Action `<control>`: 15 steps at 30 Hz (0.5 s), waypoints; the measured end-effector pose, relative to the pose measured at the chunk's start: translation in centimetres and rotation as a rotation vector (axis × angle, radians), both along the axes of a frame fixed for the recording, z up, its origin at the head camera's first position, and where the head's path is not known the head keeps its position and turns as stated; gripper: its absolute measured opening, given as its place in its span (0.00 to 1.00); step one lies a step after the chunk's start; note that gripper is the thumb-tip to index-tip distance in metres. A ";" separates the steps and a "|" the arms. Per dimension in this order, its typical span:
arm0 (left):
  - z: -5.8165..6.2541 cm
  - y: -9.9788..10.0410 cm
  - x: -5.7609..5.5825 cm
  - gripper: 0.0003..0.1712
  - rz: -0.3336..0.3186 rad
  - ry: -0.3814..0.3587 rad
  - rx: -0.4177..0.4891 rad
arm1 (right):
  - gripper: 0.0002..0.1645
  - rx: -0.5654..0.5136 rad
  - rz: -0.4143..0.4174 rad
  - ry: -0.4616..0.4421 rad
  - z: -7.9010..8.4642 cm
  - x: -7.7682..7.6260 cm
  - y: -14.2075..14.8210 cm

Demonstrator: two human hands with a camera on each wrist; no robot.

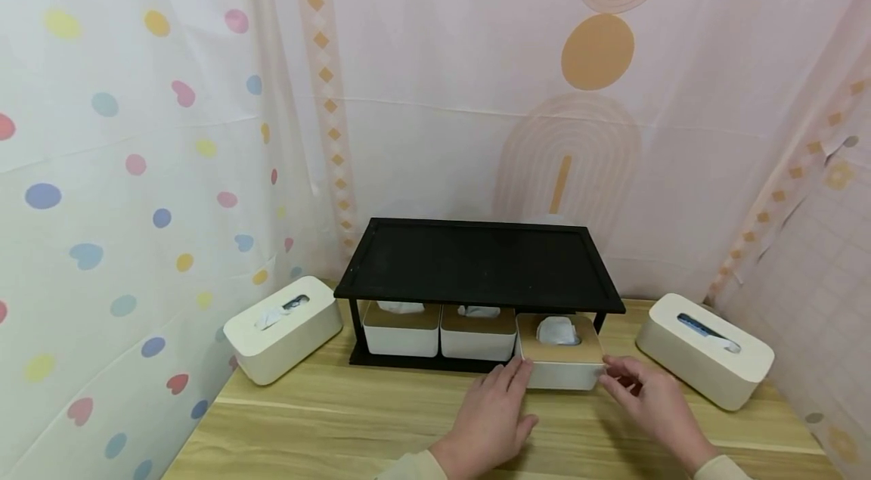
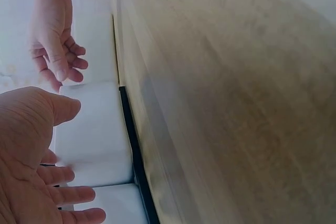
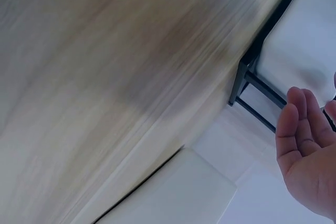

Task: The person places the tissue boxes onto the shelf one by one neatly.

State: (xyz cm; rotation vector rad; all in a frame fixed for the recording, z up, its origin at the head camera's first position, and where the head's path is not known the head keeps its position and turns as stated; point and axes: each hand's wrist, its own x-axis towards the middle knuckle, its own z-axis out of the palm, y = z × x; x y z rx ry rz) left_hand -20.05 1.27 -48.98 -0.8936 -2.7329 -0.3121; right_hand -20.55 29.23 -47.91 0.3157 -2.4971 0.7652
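Where the white rectangular tan-lidded tissue box [image 1: 561, 374] sits: jutting from beneath the flat black rack [image 1: 476, 261], right of two similar boxes [image 1: 403, 342]
Left hand [image 1: 491, 416]: fingers straight, at its near left corner
Right hand [image 1: 648, 398]: fingers loosely bent, at its right end

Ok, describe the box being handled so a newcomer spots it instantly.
On the wooden table, find the black shelf. Along its front, pass the left-end box and middle box to the right-end box, white with a brown lid and white tissue. Unlike those two, it sits between the left hand and right hand, its lid showing farthest forward.
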 end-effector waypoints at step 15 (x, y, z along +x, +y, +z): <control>0.5 0.2 -1.0 0.43 0.027 0.015 0.028 | 0.23 0.015 0.012 -0.142 0.4 0.2 0.4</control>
